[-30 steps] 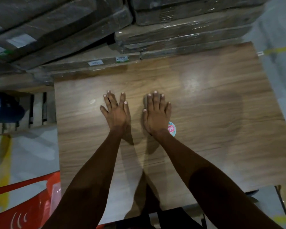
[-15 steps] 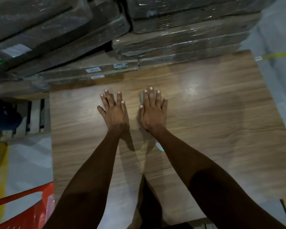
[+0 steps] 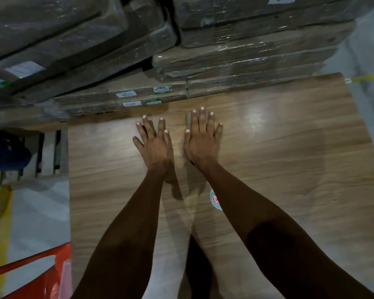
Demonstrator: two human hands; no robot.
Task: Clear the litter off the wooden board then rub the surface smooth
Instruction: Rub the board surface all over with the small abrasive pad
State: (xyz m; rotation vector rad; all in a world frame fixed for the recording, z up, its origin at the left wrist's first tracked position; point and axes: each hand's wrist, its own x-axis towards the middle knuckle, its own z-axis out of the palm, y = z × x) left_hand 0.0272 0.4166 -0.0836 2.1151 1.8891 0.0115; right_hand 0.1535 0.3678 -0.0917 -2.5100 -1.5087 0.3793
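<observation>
A large wooden board (image 3: 289,160) with brown grain lies flat in front of me. My left hand (image 3: 153,143) lies palm down on it with straight, spread fingers. Just to its right, my right hand (image 3: 201,139) presses flat on the board the same way, fingers pointing toward the far edge. Both hands hold nothing. A small round sticker (image 3: 215,199) in teal and red sits on the board, half hidden under my right forearm.
Shrink-wrapped flat cartons (image 3: 225,52) are stacked along the board's far edge. A wooden pallet (image 3: 50,152) and a blue object (image 3: 2,154) lie to the left. A red plastic item (image 3: 41,275) is at the lower left. Grey floor with a yellow line (image 3: 0,234) surrounds the board.
Both flat hands have slid forward along the board toward the far edge. The round sticker, once beside my right wrist, now lies farther back under my right forearm.
</observation>
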